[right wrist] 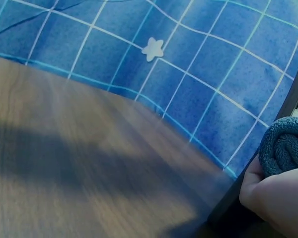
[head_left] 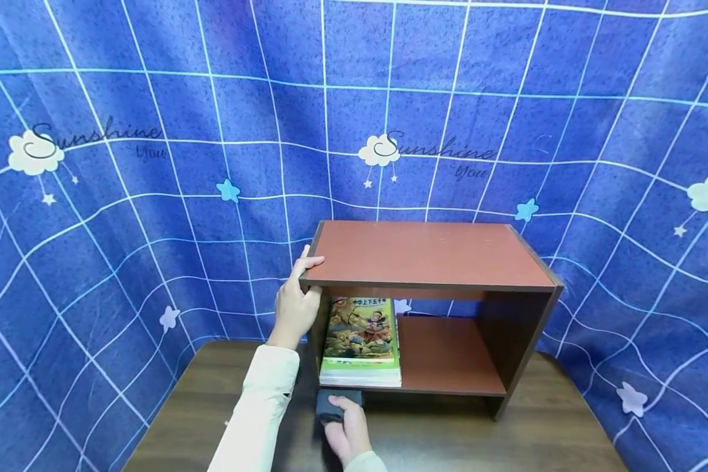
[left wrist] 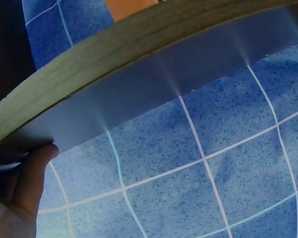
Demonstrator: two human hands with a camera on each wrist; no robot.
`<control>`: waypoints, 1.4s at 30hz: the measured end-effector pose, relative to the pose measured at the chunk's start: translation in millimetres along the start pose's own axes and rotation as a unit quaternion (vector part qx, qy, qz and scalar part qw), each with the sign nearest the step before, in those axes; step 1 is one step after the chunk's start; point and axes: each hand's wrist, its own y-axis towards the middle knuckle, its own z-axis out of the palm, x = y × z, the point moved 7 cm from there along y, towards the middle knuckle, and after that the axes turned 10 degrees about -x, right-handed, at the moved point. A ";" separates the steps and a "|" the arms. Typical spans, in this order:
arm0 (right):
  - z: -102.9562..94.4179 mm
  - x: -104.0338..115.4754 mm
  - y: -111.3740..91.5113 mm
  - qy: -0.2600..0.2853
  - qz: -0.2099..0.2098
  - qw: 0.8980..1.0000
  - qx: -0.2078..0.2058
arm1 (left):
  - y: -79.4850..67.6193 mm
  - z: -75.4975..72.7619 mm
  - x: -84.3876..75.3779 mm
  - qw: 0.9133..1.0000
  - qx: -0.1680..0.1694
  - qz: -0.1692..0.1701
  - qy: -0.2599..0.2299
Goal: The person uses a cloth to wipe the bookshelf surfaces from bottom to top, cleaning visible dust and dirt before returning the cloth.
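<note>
A small two-tone shelf (head_left: 431,255) with a reddish-brown top and dark side panels stands on the wooden table. My left hand (head_left: 297,305) grips its upper left front corner; one finger lies over the top board. In the left wrist view, a finger (left wrist: 35,178) of that hand shows beside the side panel (left wrist: 114,109). Below the lower board, at the front left, my right hand (head_left: 348,429) holds a rolled dark grey-blue towel (head_left: 336,400). The towel's coiled end (right wrist: 285,146) appears in the right wrist view, with the hand around its underside.
A stack of books (head_left: 362,341) lies in the left part of the shelf, an illustrated cover on top. The wooden table (head_left: 183,413) extends to both sides. A blue checked curtain (head_left: 242,131) hangs behind and around it.
</note>
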 end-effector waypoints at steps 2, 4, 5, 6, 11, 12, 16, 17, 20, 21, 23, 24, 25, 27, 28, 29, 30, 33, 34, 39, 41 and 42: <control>0.1 -1.0 -4.3 -0.006 0.001 1.000 0.014 | 0.2 -2.5 0.1 1.000 0.000 -0.001 -0.002; -0.3 -1.7 -8.7 -0.006 0.004 1.000 0.024 | 0.8 -4.5 -0.3 1.000 0.000 -0.002 -0.006; -1.1 -1.9 -11.2 -0.008 0.005 1.000 0.028 | 1.1 -5.3 -0.7 1.000 0.001 -0.003 -0.007; -2.2 -1.5 -13.6 -0.015 0.004 0.999 0.030 | 1.5 -5.9 -0.7 1.000 0.003 -0.005 -0.007; -18.2 8.7 -23.6 -0.129 -0.043 0.991 0.018 | 3.4 -8.1 -1.5 1.000 0.011 -0.010 -0.007; -23.4 13.1 -26.0 -0.169 -0.064 0.983 0.009 | 4.1 -8.5 -1.5 1.000 0.011 -0.010 -0.008; -38.2 23.3 -37.2 -0.181 -0.056 0.982 0.009 | 8.4 -9.7 -1.8 1.000 0.016 -0.007 -0.012; -40.8 25.4 -40.3 -0.180 -0.047 0.982 0.015 | 9.6 -10.3 -2.0 1.000 0.017 -0.004 -0.012; -47.9 33.7 -49.7 -0.240 -0.032 0.970 0.017 | 12.4 -12.6 -1.3 0.999 0.029 0.006 -0.013; -50.2 37.3 -52.7 -0.280 -0.035 0.959 0.014 | 12.8 -13.4 -0.6 0.999 0.035 0.007 -0.012; -53.3 45.1 -59.1 -0.372 -0.053 0.927 0.006 | 12.9 -15.2 1.2 0.998 0.054 0.008 -0.010; -53.0 48.6 -62.7 -0.402 -0.063 0.913 0.006 | 12.9 -15.7 2.1 0.998 0.066 0.007 -0.011; -51.7 51.8 -66.6 -0.425 -0.073 0.902 0.011 | 12.7 -16.0 3.0 0.997 0.079 0.008 -0.011; -45.6 57.7 -75.5 -0.437 -0.088 0.895 0.020 | 11.7 -16.4 5.2 0.994 0.108 0.003 -0.015; -40.0 60.7 -79.8 -0.431 -0.093 0.897 0.031 | 11.5 -16.5 5.8 0.992 0.121 0.002 -0.017; -33.3 64.0 -84.0 -0.418 -0.097 0.902 0.045 | 11.4 -16.6 6.2 0.991 0.132 0.001 -0.021; -24.5 67.1 -88.2 -0.396 -0.096 0.911 0.061 | 11.1 -16.8 6.4 0.990 0.142 0.001 -0.025; 8.1 77.7 -97.0 -0.327 -0.099 0.935 0.096 | 10.8 -17.7 6.4 0.988 0.153 0.006 -0.035; 20.5 81.1 -97.8 -0.305 -0.100 0.942 0.097 | 10.7 -18.3 5.2 0.988 0.152 0.012 -0.039; 85.9 101.6 -85.7 -0.316 -0.213 0.924 0.025 | 10.6 -17.1 2.0 0.989 0.129 0.037 -0.054; 109.2 106.9 -73.8 -0.366 -0.284 0.886 -0.019 | 10.5 -15.3 2.1 0.990 0.122 0.037 -0.055; 120.2 107.3 -66.6 -0.395 -0.316 0.862 -0.032 | 10.2 -14.7 1.9 0.991 0.120 0.035 -0.055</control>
